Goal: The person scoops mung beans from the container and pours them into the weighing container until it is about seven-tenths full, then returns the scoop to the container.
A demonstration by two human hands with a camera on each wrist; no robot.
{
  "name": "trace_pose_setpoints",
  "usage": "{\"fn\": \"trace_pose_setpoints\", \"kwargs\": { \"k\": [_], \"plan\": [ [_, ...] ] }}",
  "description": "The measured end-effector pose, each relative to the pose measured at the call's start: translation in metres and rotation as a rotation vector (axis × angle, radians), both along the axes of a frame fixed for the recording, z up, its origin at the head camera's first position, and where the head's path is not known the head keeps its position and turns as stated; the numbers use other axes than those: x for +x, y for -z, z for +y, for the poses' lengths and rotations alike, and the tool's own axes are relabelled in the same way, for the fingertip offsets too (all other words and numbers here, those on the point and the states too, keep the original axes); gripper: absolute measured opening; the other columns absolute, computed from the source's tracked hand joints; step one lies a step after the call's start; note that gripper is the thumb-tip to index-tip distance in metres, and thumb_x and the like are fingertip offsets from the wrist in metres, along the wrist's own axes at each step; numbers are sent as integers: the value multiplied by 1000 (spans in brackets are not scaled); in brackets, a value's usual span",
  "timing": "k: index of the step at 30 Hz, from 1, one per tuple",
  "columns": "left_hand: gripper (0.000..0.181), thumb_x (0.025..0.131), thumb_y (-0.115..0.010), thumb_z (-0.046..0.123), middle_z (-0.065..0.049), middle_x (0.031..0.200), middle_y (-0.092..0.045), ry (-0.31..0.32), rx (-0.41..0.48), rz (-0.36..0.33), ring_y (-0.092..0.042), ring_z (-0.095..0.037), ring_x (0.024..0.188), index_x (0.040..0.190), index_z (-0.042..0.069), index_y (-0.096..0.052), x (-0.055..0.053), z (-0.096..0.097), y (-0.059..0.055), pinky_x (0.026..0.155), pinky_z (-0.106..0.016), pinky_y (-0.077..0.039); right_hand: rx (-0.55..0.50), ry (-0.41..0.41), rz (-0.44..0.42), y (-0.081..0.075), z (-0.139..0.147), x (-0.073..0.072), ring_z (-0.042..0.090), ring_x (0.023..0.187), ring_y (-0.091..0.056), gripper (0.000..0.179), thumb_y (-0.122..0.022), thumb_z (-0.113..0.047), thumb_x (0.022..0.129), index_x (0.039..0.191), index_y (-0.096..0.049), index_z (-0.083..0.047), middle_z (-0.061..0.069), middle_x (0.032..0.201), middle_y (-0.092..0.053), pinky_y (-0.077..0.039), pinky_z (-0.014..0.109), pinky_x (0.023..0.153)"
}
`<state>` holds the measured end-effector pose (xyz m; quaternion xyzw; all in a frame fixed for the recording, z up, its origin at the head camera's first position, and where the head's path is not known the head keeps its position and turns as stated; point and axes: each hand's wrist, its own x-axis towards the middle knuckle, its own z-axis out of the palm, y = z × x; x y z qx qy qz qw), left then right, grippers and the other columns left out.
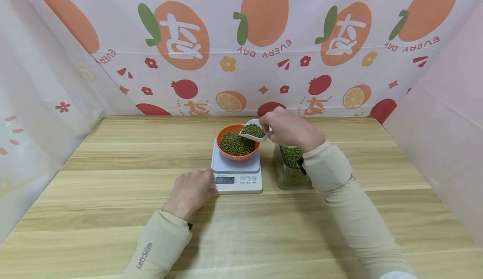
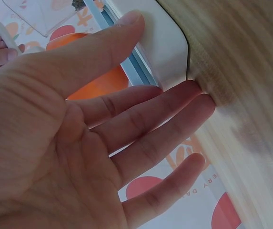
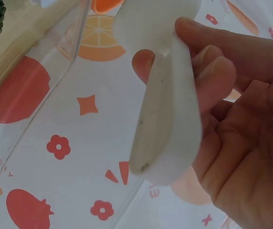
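My right hand [image 1: 290, 129] pinches the handle of a white scoop [image 3: 167, 109] between thumb and fingers. Green mung beans fill the scoop, whose lip tilts over the right rim of an orange bowl [image 1: 237, 158]. More mung beans [image 1: 237, 143] are heaped in that bowl, which stands on a white kitchen scale [image 1: 237, 187] with a lit display. At the scale's front left corner, my left hand [image 1: 191, 192] touches the casing with thumb and fingertips. Its fingers [image 2: 146, 119] are nearly straight in the left wrist view.
To the right of the scale, under my right forearm, stands a clear container [image 1: 292, 180] holding more mung beans. The wooden table [image 1: 113, 166] meets a fruit-printed cloth [image 1: 211, 78] at its back edge. Pale curtains hang at both sides.
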<state>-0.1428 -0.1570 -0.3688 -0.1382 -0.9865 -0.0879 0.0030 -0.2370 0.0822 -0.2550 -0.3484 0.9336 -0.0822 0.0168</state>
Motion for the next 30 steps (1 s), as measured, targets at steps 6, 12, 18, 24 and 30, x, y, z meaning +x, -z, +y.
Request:
{"fn": "trace_pose_setpoints", "kwargs": {
  "k": [6, 12, 18, 24, 30],
  "plan": [
    [37, 80, -87, 22, -11, 72, -61, 2, 1, 3, -59, -23, 62, 96, -2, -65, 0, 0, 1, 54, -41, -53, 28, -10, 52, 1, -5, 0, 19, 68, -48, 29, -54, 18, 83, 71, -61, -8, 2, 68, -52, -41, 30, 63],
    [36, 80, -87, 22, -11, 71, -61, 4, 2, 9, -59, -23, 61, 94, -1, -64, 0, 0, 1, 54, -42, -52, 43, -17, 80, -1, -9, 1, 16, 63, -36, 36, -47, 22, 79, 63, -50, -10, 0, 64, -36, -31, 28, 58],
    [36, 80, -87, 23, -11, 71, -61, -3, 5, 1, -58, -22, 61, 95, -1, -65, 0, 0, 1, 54, -42, -52, 55, -22, 117, -2, -13, 1, 16, 63, -33, 40, -48, 23, 77, 60, -41, -13, -1, 65, -30, -29, 28, 58],
    [37, 80, -87, 23, -10, 71, -61, 0, -1, 1, -58, -22, 60, 97, -2, -65, 0, 0, 1, 54, -41, -52, 77, -32, 154, -3, -15, 2, 18, 66, -37, 37, -55, 21, 81, 63, -49, -12, 0, 66, -36, -34, 30, 61],
    [37, 80, -87, 23, -10, 70, -60, -1, -7, -2, -57, -22, 60, 97, -2, -65, 0, 0, -1, 54, -41, -52, 125, -49, 204, -5, -16, 3, 20, 67, -49, 29, -60, 18, 81, 69, -62, -8, 1, 66, -48, -45, 34, 64]
  ]
}}
